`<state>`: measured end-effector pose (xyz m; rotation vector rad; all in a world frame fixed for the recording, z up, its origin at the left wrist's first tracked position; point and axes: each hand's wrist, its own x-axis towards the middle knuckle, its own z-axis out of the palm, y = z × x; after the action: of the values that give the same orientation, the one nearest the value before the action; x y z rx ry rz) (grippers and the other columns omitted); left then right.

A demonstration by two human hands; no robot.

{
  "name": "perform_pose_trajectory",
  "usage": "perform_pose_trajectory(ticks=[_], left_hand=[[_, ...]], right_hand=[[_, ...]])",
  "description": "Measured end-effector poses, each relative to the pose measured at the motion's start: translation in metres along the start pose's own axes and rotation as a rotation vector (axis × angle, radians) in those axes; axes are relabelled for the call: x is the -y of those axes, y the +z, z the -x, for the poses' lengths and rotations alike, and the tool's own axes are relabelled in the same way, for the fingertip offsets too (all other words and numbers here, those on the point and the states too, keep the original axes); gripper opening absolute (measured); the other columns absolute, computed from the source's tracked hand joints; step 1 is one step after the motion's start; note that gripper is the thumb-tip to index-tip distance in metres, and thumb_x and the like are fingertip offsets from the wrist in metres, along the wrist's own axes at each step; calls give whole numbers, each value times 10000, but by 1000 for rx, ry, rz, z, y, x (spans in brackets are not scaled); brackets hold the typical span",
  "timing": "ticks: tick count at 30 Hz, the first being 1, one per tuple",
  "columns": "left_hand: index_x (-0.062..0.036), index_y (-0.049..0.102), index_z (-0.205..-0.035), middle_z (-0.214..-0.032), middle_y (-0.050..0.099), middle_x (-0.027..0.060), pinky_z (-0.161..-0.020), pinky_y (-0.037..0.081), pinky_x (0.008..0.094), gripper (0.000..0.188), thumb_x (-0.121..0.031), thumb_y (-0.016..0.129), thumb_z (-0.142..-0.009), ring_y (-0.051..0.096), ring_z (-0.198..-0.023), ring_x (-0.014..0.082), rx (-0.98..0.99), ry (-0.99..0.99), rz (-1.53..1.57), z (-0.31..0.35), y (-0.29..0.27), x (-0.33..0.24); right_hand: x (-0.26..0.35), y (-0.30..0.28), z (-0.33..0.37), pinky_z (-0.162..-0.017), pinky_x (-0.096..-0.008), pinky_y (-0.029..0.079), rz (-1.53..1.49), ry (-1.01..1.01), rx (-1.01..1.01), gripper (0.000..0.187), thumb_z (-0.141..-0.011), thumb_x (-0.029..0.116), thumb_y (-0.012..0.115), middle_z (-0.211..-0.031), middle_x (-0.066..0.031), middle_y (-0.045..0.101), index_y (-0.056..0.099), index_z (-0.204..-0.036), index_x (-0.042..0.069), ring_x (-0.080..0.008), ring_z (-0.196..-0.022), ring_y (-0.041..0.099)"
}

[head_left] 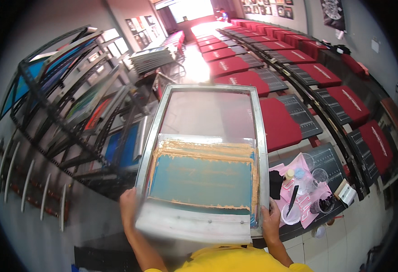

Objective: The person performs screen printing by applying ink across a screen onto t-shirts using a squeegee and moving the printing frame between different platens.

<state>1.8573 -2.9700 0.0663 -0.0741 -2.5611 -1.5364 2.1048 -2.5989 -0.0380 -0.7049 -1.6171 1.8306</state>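
A screen printing frame (261, 149) with a grey metal rim is held up in front of me, its near end close to my body. My left hand (128, 201) is closed around the near left edge, its fingers partly hidden and blurred. On the opposite side, my right hand (272, 220) grips the near right edge. Orange-tan ink (194, 152) lies in streaks across the mesh and down its right side, around a teal stencil area (203, 179). The far part of the mesh is see-through. A wide pale metal strip (194, 223) spans the near end.
Right of the frame, a dark board (328, 154) carries pink-marked paper, plastic cups and a white tub (291, 215) with a black spatula (293, 199). Rows of boards bearing red fabric (273, 122) stretch away. A metal rack (31, 81) of screens stands left, with stacked frames (151, 59) beyond.
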Motion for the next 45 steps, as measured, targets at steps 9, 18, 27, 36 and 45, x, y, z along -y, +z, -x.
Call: perform_pose_trajectory(ticks=[9, 18, 27, 36, 45], left_hand=[[67, 688, -932, -813, 660, 32, -694, 455, 284, 365, -264, 545, -991, 567, -724, 113, 277, -70, 60, -145, 77, -1], [109, 676, -1040, -886, 710, 123, -778, 474, 307, 459, -334, 592, -950, 611, -819, 144, 478, 177, -56, -297, 199, 24], [117, 681, -974, -760, 676, 137, -697, 478, 318, 442, -318, 622, -925, 581, -710, 150, 701, 256, -23, -368, 299, 22], [73, 693, -941, -822, 673, 258, -745, 494, 370, 484, -400, 610, -881, 656, -757, 312, 773, 268, 39, -401, 394, -8], [57, 705, -961, -858, 692, 224, -767, 494, 358, 487, -414, 616, -877, 657, -798, 290, 876, 307, 20, -438, 486, -43]], right_hand=[[5, 61, -40, -987, -324, 426, 65, 87, -228, 433, -902, 49, 532, -1201, -150, 597, 486, -1315, -76, -208, -1101, 573], [-55, 121, -86, -953, -324, 445, 27, 22, -552, 418, -899, 59, 537, -1170, -167, 614, 506, -1288, -91, -215, -1057, 596], [-35, 160, -106, -842, -309, 480, 70, 36, -785, 379, -917, 52, 490, -1104, -128, 615, 516, -1270, -85, -176, -954, 595], [-41, 166, -159, -931, -317, 446, 58, 30, -917, 370, -930, 27, 461, -1143, -160, 616, 497, -1275, -102, -211, -1038, 597], [-66, 141, -225, -919, -329, 447, 140, 75, -1102, 416, -916, 53, 499, -1165, -180, 613, 493, -1291, -126, -227, -1031, 597]])
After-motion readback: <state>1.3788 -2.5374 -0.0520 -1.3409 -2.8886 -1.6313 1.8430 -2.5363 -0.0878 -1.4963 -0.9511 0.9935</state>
